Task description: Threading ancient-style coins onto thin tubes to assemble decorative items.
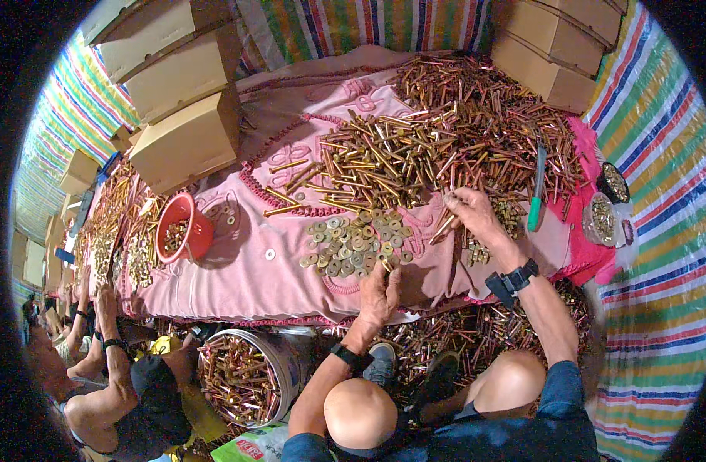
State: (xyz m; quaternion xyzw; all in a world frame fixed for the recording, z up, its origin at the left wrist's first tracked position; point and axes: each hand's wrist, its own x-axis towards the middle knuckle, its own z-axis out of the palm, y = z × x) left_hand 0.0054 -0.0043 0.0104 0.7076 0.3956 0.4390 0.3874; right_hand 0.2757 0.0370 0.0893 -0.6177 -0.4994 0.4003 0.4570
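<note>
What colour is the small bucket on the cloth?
Red, seen best in the head view: the small bucket lies tipped on the pink cloth.

Plain brown cardboard boxes (185, 127) line a pink-clothed counter (237, 269) beside a tipped red plastic bucket (185, 228); a green-handled tool (535, 192) lies right, a metal pail (249, 375) stands below.

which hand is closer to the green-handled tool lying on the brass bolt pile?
Right. The right hand is just left of the green-handled tool, fingers on a brass bolt. The left hand sits lower and farther left, at the pile of round brass washers.
</note>
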